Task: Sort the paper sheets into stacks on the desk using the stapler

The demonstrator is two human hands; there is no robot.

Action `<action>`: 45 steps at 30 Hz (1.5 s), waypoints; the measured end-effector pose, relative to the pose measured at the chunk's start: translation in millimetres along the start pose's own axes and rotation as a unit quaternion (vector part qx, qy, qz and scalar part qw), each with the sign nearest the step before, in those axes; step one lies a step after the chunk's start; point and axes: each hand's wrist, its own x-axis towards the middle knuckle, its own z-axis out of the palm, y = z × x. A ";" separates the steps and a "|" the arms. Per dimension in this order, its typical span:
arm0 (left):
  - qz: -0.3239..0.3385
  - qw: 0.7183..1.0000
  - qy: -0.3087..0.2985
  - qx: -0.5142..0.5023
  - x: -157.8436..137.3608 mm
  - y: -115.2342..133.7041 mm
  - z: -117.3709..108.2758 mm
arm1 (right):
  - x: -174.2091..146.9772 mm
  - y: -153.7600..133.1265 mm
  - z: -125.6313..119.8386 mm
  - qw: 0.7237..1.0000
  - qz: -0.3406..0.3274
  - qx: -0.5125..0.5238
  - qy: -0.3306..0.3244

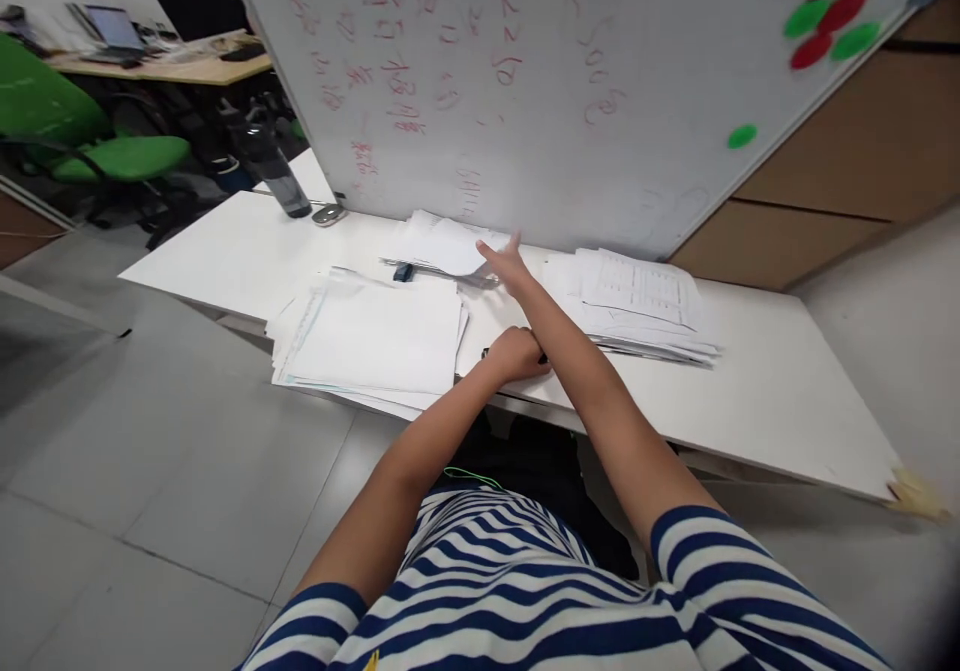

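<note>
My right hand reaches across the white table with thumb and fingers spread, at the right end of the back paper stack. Its thumb lies over the paper's edge; whether it presses on the sheets I cannot tell. Below it, near the table's front edge, my left hand is closed, and small dark bits of an object show at both sides of the fist. The right forearm crosses just beside it. To the left lies a larger paper stack with uneven edges, and to the right a printed stack.
A whiteboard with red writing and round magnets rises behind the table. A small dark block sits between the left stacks. A bottle and a mouse stand at the back left. Beyond is a green chair.
</note>
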 end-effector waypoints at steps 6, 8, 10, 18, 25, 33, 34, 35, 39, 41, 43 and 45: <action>0.004 1.000 -0.005 0.027 -0.5 -1.4 -0.3 | -49.2 25.9 -56.7 0.958 0.004 -0.277 0.080; 0.001 0.999 0.003 0.032 -0.5 -1.6 -0.3 | -64.1 41.4 -88.7 0.936 0.020 -0.335 0.109; 0.003 0.999 0.010 0.032 0.2 -2.1 0.1 | -75.4 57.8 -122.1 0.913 0.054 -0.380 0.138; -0.038 0.997 0.040 0.046 7.6 -2.4 3.1 | -103.3 104.0 -189.5 0.909 0.101 -0.379 0.143; -0.065 0.996 0.033 0.048 7.7 2.5 -0.5 | -114.0 116.8 -176.2 0.893 0.043 -0.394 0.214; -0.078 0.995 0.032 0.043 8.2 5.5 -3.2 | -113.0 117.2 -177.0 0.904 0.045 -0.333 0.265; -0.081 0.995 0.032 0.041 8.4 5.5 -3.2 | -112.7 117.4 -177.5 0.907 0.046 -0.324 0.266; -0.083 0.995 0.032 0.040 8.7 5.5 -3.1 | -112.5 117.7 -177.8 0.908 0.047 -0.319 0.267; -0.088 0.995 0.032 0.036 9.9 4.4 -2.1 | -112.0 118.9 -178.3 0.905 0.047 -0.321 0.275; -0.089 0.995 0.032 0.036 10.4 3.5 -1.3 | -112.0 118.8 -178.3 0.906 0.046 -0.314 0.279; -0.087 0.995 0.035 0.036 10.6 2.9 -0.5 | -112.4 118.0 -178.3 0.908 0.045 -0.309 0.280; -0.085 0.995 0.040 0.036 10.8 2.7 -0.1 | -113.3 116.7 -178.1 0.907 0.045 -0.311 0.281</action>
